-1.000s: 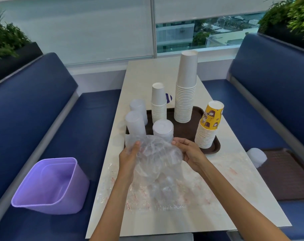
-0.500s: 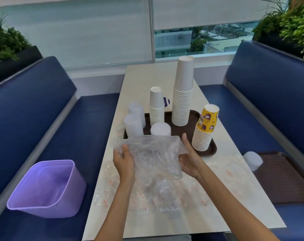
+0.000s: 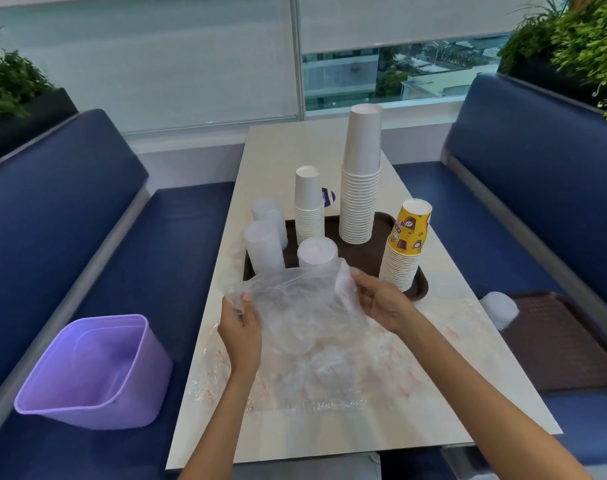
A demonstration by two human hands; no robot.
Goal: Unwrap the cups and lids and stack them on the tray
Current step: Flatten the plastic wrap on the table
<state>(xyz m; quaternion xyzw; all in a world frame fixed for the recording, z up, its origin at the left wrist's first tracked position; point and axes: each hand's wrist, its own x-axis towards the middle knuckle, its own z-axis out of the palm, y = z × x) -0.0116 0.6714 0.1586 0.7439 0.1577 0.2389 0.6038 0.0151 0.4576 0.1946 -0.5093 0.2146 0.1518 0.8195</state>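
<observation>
Pinching a crumpled clear wrapper (image 3: 305,306) at its upper corners, the left hand (image 3: 241,329) and right hand (image 3: 381,299) hold it just in front of the brown tray (image 3: 421,289). White cups (image 3: 360,195), yellow cups (image 3: 407,244) and lids (image 3: 264,245) stand stacked on the tray, which sits on the counter (image 3: 433,393).

The pale worktop (image 3: 468,410) carries a brown tray (image 3: 361,258) across its middle. Nearer than the tray, flattened clear wrapping (image 3: 295,386) lies spread toward the front edge. Just beyond the tray sits a small purple-and-white label (image 3: 328,197).
</observation>
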